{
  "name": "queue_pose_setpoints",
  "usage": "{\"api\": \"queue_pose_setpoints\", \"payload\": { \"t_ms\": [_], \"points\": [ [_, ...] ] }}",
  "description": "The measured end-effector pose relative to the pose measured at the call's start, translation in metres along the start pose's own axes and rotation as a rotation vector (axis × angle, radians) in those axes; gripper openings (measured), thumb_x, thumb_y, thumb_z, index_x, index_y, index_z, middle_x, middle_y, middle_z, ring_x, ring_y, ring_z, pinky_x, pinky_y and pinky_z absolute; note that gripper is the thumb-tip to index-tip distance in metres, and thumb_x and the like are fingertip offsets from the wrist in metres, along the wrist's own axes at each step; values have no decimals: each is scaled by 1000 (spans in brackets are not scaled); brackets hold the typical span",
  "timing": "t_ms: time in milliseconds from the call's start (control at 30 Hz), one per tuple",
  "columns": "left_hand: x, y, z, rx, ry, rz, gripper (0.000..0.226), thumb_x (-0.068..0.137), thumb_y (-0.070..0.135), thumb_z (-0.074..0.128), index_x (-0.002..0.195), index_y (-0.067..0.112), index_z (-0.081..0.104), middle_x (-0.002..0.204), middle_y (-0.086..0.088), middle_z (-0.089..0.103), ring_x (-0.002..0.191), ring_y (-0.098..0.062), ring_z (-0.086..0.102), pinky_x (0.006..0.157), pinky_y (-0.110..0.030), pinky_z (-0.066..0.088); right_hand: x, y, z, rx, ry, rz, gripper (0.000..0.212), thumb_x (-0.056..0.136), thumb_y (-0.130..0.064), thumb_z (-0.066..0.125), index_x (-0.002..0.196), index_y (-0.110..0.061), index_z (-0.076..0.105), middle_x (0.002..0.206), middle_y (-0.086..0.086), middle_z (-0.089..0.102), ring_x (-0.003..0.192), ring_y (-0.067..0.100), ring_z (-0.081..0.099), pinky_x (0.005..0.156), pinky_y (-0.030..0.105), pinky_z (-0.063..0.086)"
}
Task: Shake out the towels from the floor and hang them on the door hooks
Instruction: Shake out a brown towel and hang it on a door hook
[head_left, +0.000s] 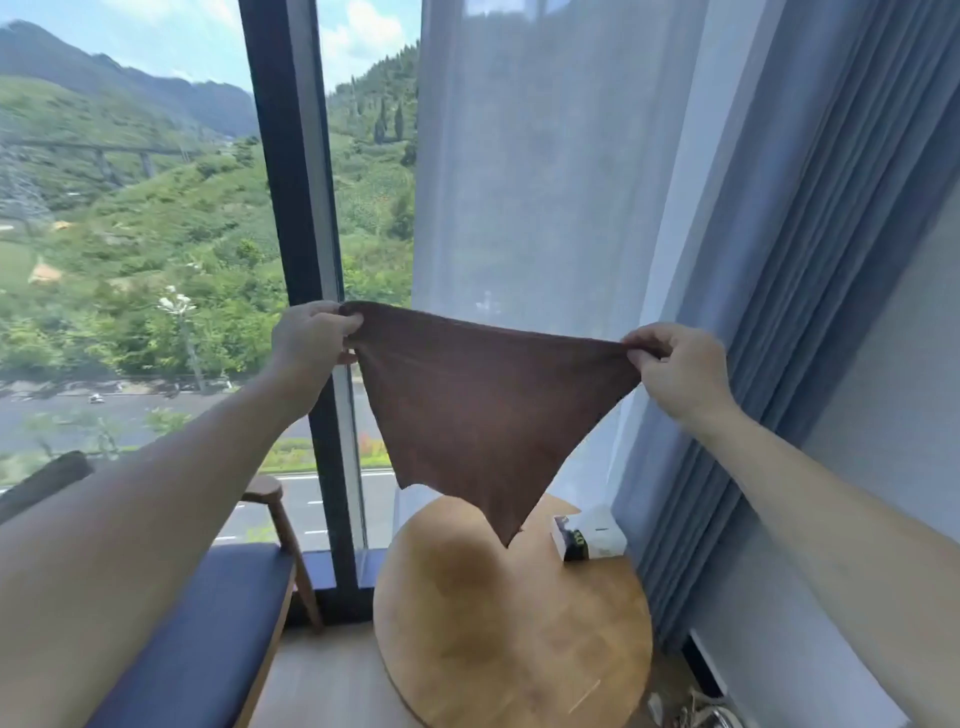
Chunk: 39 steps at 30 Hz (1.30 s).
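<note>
Towel: a brown towel (483, 410) hangs stretched between my two hands, up in the air in front of the window; its top edge runs taut from hand to hand, sloping slightly down to the right; the cloth narrows to a point that dangles just above the round table

Left hand: my left hand (311, 332) pinches the towel's upper left corner, fingers and thumb curled round the bunched cloth; the arm is held out straight ahead

Right hand: my right hand (680, 369) pinches the upper right corner between thumb and curled fingers; it sits a little lower than the left

Table: a round wooden table (509, 623) stands below the towel, on the pale wood floor; a small white box (589, 535) with a dark end lies on its far right side, near the curtain

Chair: a wooden armchair (208, 623) with a blue seat cushion stands to the left of the table, against the glass

Window: a dark window frame (296, 208) runs upright behind my left hand; green hills and a road lie outside

Curtains: a sheer white curtain (545, 182) hangs behind the towel; a heavier blue-grey curtain (831, 260) hangs in folds to its right, just beside my right hand
</note>
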<state>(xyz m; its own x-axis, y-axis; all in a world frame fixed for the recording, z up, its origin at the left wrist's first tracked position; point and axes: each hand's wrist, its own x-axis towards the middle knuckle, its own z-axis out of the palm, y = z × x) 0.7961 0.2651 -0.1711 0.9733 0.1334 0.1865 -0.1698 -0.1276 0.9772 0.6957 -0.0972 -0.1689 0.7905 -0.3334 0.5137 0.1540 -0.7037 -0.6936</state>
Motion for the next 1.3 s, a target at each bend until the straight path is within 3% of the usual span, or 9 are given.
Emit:
{"api": "queue_pose_setpoints", "payload": {
  "t_ms": [200, 400, 533, 633, 700, 800, 1000, 1100, 1300],
  "points": [
    [-132, -65, 5, 84, 49, -210, 11, 92, 7, 62, 89, 8, 72, 78, -10, 64, 69, -24, 59, 67, -34, 50, -102, 57, -28, 97, -202, 122, 25, 85, 4, 68, 87, -19, 76, 82, -16, 70, 77, -13, 64, 70, -1, 45],
    [-217, -138, 17, 220, 28, -361, 15, 92, 9, 64, 82, 15, 73, 86, -14, 69, 78, -29, 64, 73, -39, 53, -180, 119, -50, 34, -347, 221, 19, 80, -1, 76, 82, -20, 78, 80, -9, 74, 80, -2, 67, 66, 4, 45],
    [-255, -172, 37, 280, 9, -434, 13, 95, 12, 62, 96, 13, 76, 90, -10, 71, 79, -27, 65, 62, -31, 51, -215, 154, -52, -23, -398, 284, 15, 79, -6, 79, 79, -22, 78, 79, -12, 73, 79, -3, 66, 68, 5, 44],
    [-265, -188, 53, 332, -36, -473, 14, 98, 14, 60, 97, 14, 74, 90, -7, 69, 81, -25, 64, 68, -37, 56, -230, 176, -42, -67, -439, 347, 18, 81, -9, 80, 77, -26, 75, 79, -13, 73, 80, -1, 66, 73, 13, 48],
    [-263, -201, 59, 385, -72, -510, 15, 99, 18, 59, 95, 18, 73, 91, -5, 70, 85, -24, 65, 78, -43, 59, -235, 189, -31, -98, -477, 385, 15, 82, -11, 79, 79, -25, 76, 80, -12, 73, 80, -2, 65, 69, 8, 43],
    [-243, -226, 67, 447, -93, -545, 14, 100, 22, 58, 102, 19, 72, 93, -3, 70, 88, -22, 66, 76, -39, 59, -229, 208, -9, -130, -514, 439, 9, 82, -11, 79, 82, -20, 77, 81, -10, 73, 80, -3, 64, 66, 4, 40],
    [-159, -275, 86, 513, -115, -612, 14, 96, 29, 62, 92, 23, 74, 94, -2, 71, 88, -24, 66, 78, -42, 60, -180, 240, 56, -202, -517, 547, 7, 81, -16, 81, 82, -21, 76, 80, -8, 71, 82, 7, 66, 67, 12, 44],
    [-105, -298, 102, 528, -118, -646, 15, 93, 29, 61, 81, 27, 70, 93, -3, 70, 88, -26, 67, 79, -43, 61, -133, 257, 99, -237, -499, 576, 4, 83, -19, 78, 87, -18, 77, 85, -5, 72, 88, 14, 66, 78, 24, 49],
    [-37, -355, 130, 580, -126, -718, 11, 96, 28, 57, 106, 25, 58, 103, -4, 63, 79, -20, 65, 84, -41, 60, -77, 306, 176, -322, -491, 681, 22, 91, -27, 70, 110, -16, 73, 104, -1, 72, 101, 18, 63, 87, 29, 47]
  ]
}}
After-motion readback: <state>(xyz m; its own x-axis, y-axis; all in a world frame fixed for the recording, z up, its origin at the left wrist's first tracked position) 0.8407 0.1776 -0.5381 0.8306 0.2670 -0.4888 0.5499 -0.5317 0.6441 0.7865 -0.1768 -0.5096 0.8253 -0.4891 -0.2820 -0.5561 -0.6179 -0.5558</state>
